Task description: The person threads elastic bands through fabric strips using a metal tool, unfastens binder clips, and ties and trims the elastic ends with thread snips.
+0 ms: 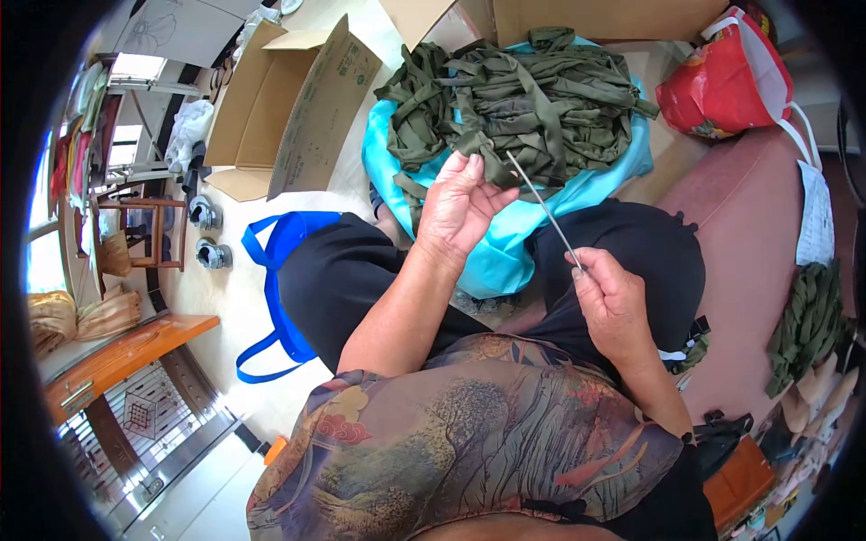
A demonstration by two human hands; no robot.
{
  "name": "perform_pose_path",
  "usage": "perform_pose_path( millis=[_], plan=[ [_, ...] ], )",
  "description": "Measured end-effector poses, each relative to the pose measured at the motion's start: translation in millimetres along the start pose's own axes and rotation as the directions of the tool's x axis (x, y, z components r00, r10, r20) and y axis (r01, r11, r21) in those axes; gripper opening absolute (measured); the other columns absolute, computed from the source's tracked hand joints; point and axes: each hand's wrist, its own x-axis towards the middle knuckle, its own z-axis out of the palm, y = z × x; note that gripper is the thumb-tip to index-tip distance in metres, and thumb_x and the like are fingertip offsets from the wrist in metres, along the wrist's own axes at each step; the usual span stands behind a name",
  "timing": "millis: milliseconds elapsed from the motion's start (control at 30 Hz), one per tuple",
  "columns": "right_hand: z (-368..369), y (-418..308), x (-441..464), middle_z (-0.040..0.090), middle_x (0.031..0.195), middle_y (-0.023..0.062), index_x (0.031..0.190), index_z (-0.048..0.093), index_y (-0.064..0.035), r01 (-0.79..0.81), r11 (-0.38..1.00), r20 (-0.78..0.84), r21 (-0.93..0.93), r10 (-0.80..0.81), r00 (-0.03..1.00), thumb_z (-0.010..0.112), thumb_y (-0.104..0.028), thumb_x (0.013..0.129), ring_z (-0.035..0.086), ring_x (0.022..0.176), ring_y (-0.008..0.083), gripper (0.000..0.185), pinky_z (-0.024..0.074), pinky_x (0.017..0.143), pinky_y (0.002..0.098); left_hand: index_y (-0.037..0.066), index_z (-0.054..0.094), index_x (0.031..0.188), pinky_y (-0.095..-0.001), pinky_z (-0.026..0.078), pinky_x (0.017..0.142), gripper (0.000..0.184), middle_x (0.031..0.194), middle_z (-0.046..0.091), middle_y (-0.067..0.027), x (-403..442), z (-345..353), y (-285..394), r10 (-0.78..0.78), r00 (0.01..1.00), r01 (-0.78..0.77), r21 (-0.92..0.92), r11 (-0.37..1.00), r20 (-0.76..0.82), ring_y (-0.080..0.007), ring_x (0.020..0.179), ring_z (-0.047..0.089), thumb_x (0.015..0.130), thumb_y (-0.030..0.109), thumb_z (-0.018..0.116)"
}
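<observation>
We see a strap point(477, 144) of dark green cloth at the left hand point(462, 209), pinched at its end between the thumb and forefinger. That palm is turned up, its other fingers half curled and loose. The right hand point(615, 302), nearer the body, is closed around a thin metal rod point(548, 215), gripping it between thumb and bent fingers. The rod slants from there toward the left hand, its tip just beside the strap; we cannot tell whether they touch. The rod's lower end is hidden in the right hand.

Just beyond both hands we find a heap point(541, 108) of similar straps, too tangled for us to tell one from another. It lies on a light blue sack point(505, 261), part of which shows below the left hand, between black trousers point(622, 243).

Left of the left hand we see a blue bag point(287, 326), partly covered by the leg, and farther out an open carton point(311, 113). Another carton point(604, 20), beyond the heap, is cut off at the top. Beyond the right hand and to its right stands a red bag point(717, 86); farther right of that hand hangs a green bundle point(807, 316). The clutter below the bundle is hard for us to make out.
</observation>
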Motion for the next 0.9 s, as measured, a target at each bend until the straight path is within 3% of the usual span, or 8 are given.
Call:
perform_pose_path(
  millis=[167, 433, 767, 900],
  plan=[
    [4.4, 2.6, 1.2, 0.068, 0.089, 0.0157, 0.104, 0.061, -0.0014, 0.089, 0.995, 0.002, -0.044, -0.089, 0.996, 0.061, -0.003, 0.088, 0.069, 0.075, 0.0301, 0.017, 0.0519, 0.064, 0.0310, 0.014, 0.055, 0.119, -0.0427, 0.057, 0.071, 0.021, 0.103, 0.067, -0.0059, 2.0, 2.2, 3.5, 0.052, 0.999, -0.051, 0.074, 0.996, -0.003, -0.0243, 0.089, 0.068, 0.098, 0.018, 0.052],
    [1.8, 1.3, 1.7, 0.068, 0.088, 0.0158, 0.104, 0.062, -0.0006, 0.086, 0.996, 0.004, -0.021, -0.086, 0.996, 0.061, -0.001, 0.088, 0.068, 0.072, 0.0264, 0.016, 0.0512, 0.063, 0.0297, 0.009, 0.056, 0.116, -0.0372, 0.058, 0.060, 0.022, 0.090, 0.068, -0.0086, 4.4, 4.9, 1.9, 0.097, 0.995, -0.095, 0.153, 0.984, -0.004, -0.0250, 0.075, 0.069, 0.098, 0.022, 0.052],
    [-2.7, -4.2, 1.8, 0.068, 0.086, 0.0158, 0.103, 0.062, 0.0003, 0.032, 0.999, 0.019, -0.035, -0.032, 0.999, 0.061, 0.000, 0.087, 0.068, 0.072, 0.0246, 0.015, 0.0507, 0.062, 0.0294, 0.006, 0.056, 0.117, -0.0360, 0.060, 0.059, 0.024, 0.094, 0.070, -0.0112, 7.1, -2.4, 5.4, 0.129, 0.991, -0.131, 0.229, 0.964, 0.026, -0.0240, 0.074, 0.070, 0.098, 0.020, 0.052],
    [0.7, 1.8, 2.4, 0.068, 0.086, 0.0155, 0.102, 0.062, 0.0012, 0.093, 0.996, -0.013, -0.009, -0.093, 0.996, 0.061, 0.001, 0.087, 0.068, 0.071, 0.0233, 0.015, 0.0506, 0.062, 0.0288, 0.005, 0.056, 0.118, -0.0348, 0.059, 0.057, 0.025, 0.093, 0.069, -0.0115, 7.3, -2.5, 4.6, 0.122, 0.992, -0.127, 0.231, 0.965, 0.036, -0.0235, 0.073, 0.070, 0.098, 0.020, 0.052]
  ],
)
